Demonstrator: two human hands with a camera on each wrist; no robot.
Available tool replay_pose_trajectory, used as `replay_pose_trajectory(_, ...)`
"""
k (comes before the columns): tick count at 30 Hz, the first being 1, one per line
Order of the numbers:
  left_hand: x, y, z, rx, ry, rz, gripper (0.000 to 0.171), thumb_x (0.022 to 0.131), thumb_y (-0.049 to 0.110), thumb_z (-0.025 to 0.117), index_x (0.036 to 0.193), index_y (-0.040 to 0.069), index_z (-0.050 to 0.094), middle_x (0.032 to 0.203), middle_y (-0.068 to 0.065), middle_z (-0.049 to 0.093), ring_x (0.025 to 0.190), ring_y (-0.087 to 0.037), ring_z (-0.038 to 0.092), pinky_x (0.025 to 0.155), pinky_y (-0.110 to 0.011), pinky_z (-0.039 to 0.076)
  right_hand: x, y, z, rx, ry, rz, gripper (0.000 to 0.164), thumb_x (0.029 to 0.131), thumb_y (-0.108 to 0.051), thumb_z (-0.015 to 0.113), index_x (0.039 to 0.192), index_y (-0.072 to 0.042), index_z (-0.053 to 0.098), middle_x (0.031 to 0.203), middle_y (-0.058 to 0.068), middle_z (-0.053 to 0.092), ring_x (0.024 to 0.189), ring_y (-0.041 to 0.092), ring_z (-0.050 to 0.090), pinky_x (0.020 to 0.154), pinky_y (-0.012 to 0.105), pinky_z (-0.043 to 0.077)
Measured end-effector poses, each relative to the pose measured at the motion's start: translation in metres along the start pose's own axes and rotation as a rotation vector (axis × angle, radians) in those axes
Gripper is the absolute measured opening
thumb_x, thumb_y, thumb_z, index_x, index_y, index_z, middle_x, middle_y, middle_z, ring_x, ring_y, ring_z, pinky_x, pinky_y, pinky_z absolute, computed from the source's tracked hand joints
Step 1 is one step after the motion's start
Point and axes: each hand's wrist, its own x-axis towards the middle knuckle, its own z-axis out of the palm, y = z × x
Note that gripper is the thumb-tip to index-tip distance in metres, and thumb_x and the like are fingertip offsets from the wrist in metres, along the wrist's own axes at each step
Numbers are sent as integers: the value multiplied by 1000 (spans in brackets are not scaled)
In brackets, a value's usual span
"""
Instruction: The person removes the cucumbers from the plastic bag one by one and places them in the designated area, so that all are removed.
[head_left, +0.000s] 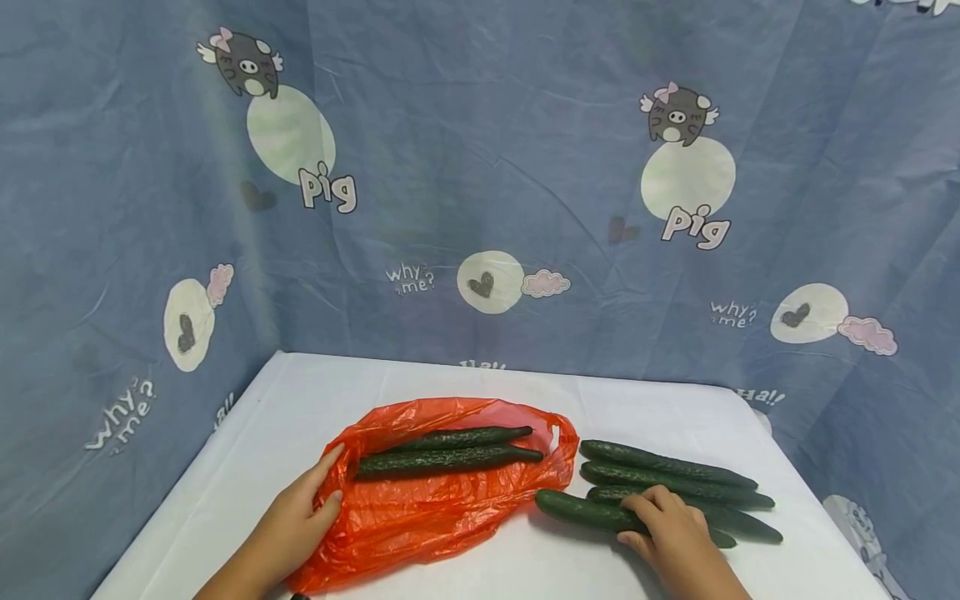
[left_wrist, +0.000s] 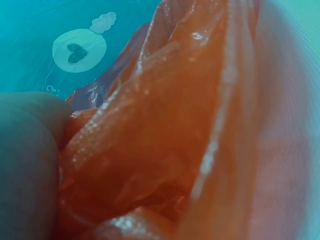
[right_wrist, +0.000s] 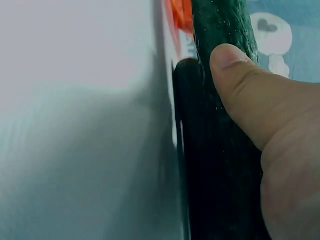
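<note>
A thin red plastic bag (head_left: 420,508) lies spread with its mouth open, and two dark green cucumbers (head_left: 450,458) rest inside it. At the bag's left edge my left hand (head_left: 292,521) holds the plastic between thumb and fingers; the crinkled film (left_wrist: 145,130) fills the left wrist view. My right hand (head_left: 675,537) grips a cucumber (head_left: 581,510) from above, thumb on the near side. This cucumber's left end reaches close to the bag, over a shadow on the cloth. In the right wrist view the thumb presses along the held cucumber (right_wrist: 220,30).
Three more cucumbers (head_left: 667,462) lie side by side right of the bag, just beyond my right hand. A white cloth (head_left: 322,383) covers the table. Blue printed fabric (head_left: 480,183) hangs behind and along both sides.
</note>
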Motion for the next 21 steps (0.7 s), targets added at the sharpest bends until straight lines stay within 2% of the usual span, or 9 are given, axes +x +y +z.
replay_pose_trajectory(4, 0, 0, 0, -1, -6, -6, 72, 106, 22, 58, 169, 21, 23, 166, -24, 35, 150, -48, 37, 114, -69, 39, -1, 6, 0, -21, 13, -12, 40, 85, -40, 84, 121, -24, 73, 105, -15, 55, 98, 11, 59, 84, 50, 48)
replay_pose_trajectory(8, 0, 1, 0, 2, -2, -5, 72, 106, 22, 58, 169, 21, 23, 166, -23, 36, 150, -48, 37, 114, -68, 39, -3, 13, -5, -11, -19, -2, 41, 85, -44, 83, 121, -26, 73, 106, -13, 56, 98, 14, 59, 82, 52, 49)
replay_pose_trajectory(13, 1, 1, 1, 7, 6, 17, 72, 106, 22, 59, 168, 22, 25, 165, -23, 38, 149, -48, 39, 114, -68, 40, -9, 30, -14, -13, -78, 70, 43, 85, -42, 83, 122, -24, 72, 107, -11, 58, 97, 13, 57, 77, 46, 48)
replay_pose_trajectory(19, 0, 1, 0, 20, -3, 6, 73, 105, 23, 60, 168, 21, 24, 164, -25, 39, 148, -48, 41, 112, -68, 43, -13, 46, -17, 9, -130, 123, 53, 82, -58, 78, 123, -25, 72, 110, -8, 60, 97, 13, 56, 76, 44, 44)
replay_pose_trajectory(21, 0, 1, 0, 16, -7, 6, 73, 105, 22, 60, 169, 20, 24, 164, -25, 38, 148, -49, 40, 112, -68, 43, -13, 49, -17, 22, -139, 129, 54, 81, -59, 78, 123, -26, 72, 111, -8, 59, 97, 13, 55, 75, 41, 42)
